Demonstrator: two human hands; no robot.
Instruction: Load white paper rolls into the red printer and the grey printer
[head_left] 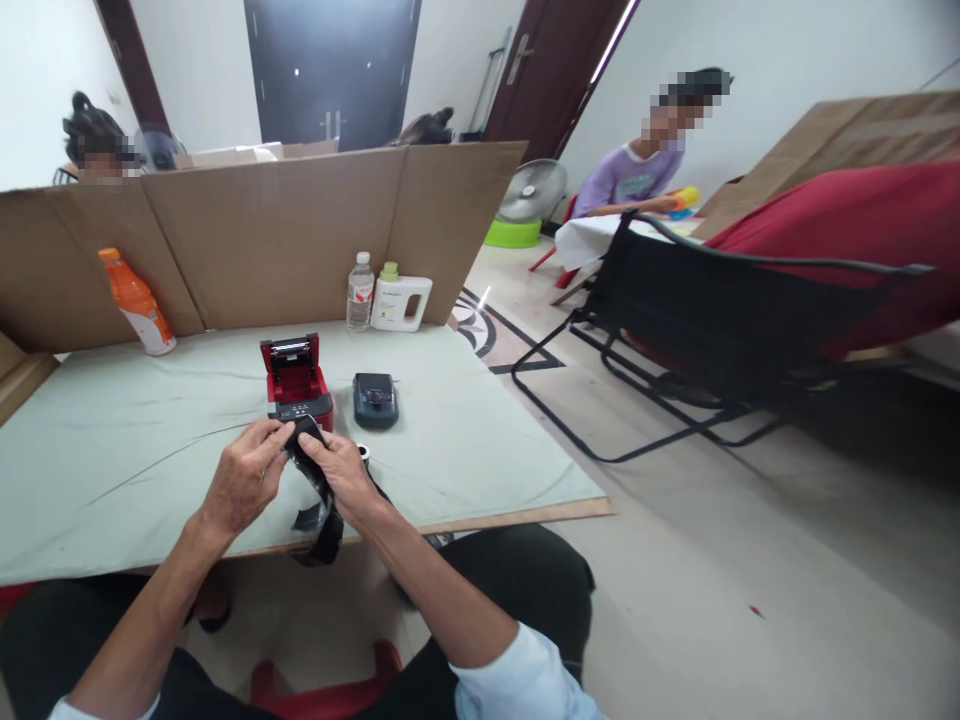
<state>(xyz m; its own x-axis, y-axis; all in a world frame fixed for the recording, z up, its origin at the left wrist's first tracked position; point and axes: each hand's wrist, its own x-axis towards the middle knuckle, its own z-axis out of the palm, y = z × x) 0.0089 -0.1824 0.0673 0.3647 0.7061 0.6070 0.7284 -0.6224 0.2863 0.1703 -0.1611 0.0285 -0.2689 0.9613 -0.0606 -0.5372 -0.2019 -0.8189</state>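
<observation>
Both hands meet over the near part of the table, pinching a glossy black ribbon (325,535) between them. My left hand (241,478) grips its upper end with thumb and fingers. Close beside it, my right hand (346,478) presses its thumb on the same piece. Loose lengths of the ribbon hang down past the table's front edge. Just beyond the hands stands a small red label printer (296,378) with its lid raised; its front is partly hidden. A white roll (364,453) shows partly behind my right hand. To the printer's right lies a dark handheld device (376,402).
A cardboard screen (285,240) borders the table's (465,430) far side. Before it stand an orange bottle (139,302), a clear water bottle (360,293) and a white jug (403,303). A black folding chair (697,300) is at right. Other people sit beyond.
</observation>
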